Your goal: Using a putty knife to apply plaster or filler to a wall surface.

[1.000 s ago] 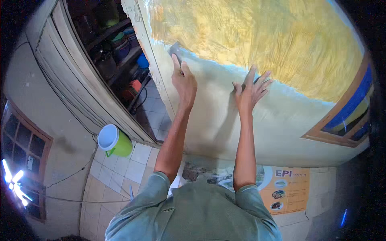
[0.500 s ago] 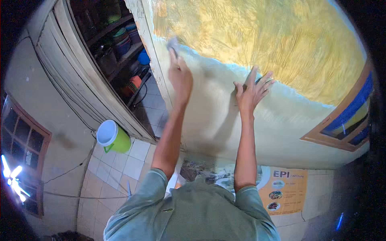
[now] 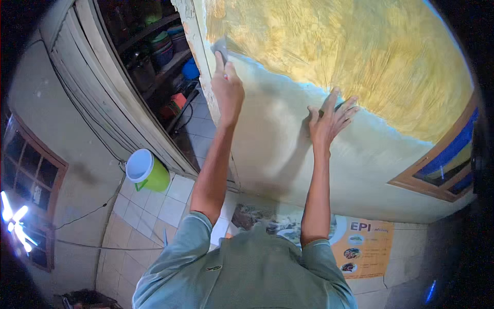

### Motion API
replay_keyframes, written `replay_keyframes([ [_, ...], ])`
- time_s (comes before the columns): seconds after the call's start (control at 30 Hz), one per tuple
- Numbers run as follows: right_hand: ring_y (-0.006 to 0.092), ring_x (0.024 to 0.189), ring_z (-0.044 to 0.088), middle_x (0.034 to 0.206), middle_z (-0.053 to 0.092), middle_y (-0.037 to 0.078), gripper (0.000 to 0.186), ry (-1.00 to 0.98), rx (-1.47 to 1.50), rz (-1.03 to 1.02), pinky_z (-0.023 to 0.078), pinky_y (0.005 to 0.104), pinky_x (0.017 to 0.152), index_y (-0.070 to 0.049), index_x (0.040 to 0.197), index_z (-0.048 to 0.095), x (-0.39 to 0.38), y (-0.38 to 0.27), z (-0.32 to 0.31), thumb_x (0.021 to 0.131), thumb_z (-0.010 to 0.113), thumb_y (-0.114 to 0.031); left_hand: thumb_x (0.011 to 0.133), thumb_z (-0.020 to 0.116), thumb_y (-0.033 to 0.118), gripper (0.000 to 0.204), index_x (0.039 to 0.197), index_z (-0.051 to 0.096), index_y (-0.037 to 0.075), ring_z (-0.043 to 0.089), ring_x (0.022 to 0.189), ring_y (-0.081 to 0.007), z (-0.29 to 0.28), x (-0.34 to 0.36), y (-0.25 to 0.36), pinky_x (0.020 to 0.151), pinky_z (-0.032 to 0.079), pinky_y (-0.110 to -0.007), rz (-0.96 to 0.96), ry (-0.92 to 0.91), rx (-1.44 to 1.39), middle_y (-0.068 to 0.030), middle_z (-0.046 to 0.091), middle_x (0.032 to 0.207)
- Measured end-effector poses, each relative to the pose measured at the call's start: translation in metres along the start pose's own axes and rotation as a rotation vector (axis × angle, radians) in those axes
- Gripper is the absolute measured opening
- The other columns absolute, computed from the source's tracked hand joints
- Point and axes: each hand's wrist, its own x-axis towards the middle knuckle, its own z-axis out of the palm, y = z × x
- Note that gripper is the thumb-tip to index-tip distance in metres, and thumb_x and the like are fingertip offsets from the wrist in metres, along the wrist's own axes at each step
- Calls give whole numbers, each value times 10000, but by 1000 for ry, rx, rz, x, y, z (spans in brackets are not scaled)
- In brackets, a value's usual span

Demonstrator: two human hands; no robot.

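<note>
My left hand (image 3: 228, 93) is closed round a putty knife (image 3: 219, 47), its index finger stretched along the grey blade. That blade lies against the wall near the door frame, at the upper border of the pale lower wall (image 3: 262, 129); most of the handle is hidden in the hand. Above the border spreads a yellow, streaky, wrinkled-looking surface (image 3: 309, 41). A ragged light-blue edge (image 3: 303, 84) runs between the two. My right hand (image 3: 328, 121) is open, fingers spread, and rests on the wall across this edge.
Left of the wall a doorway shows shelves (image 3: 164, 69) with pots and bowls. A green bucket (image 3: 154, 177) stands on the tiled floor (image 3: 172, 208). At right is a wood-framed window (image 3: 437, 175). An orange printed banner (image 3: 378, 252) lies below, and a bright lamp (image 3: 15, 221) glows at left.
The putty knife and my left hand have shifted slightly up along the wall beside the door frame. My right hand stays spread on the wall; the whole view has shifted a little.
</note>
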Motion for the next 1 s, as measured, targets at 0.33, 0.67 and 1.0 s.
replay_keyframes([
  [0.33, 572, 1511, -18, 1677, -38, 284, 979, -17, -26, 23, 160, 734, 1140, -257, 1629, 249, -2, -5, 8, 834, 818, -314, 1048, 507, 180, 493, 1501, 452, -8, 374, 549, -119, -4, 14, 3, 501, 340, -338, 55, -11, 27, -81, 418, 647],
  [0.67, 573, 1511, 2, 1672, -27, 297, 952, -38, -7, 52, 160, 716, 1154, -238, 1622, 270, -6, -15, 4, 841, 806, -324, 1038, 514, 167, 527, 1528, 422, -5, 411, 528, -66, -22, 16, -17, 466, 356, -250, 25, -11, -45, 34, 448, 647],
  [1.0, 589, 1503, 8, 1673, -41, 294, 964, -29, -33, 45, 174, 736, 1136, -261, 1630, 245, -16, -29, 1, 845, 802, -319, 1030, 486, 221, 523, 1498, 456, -11, 440, 495, -138, -35, -4, -9, 470, 388, -333, -1, -45, 101, -35, 466, 605],
])
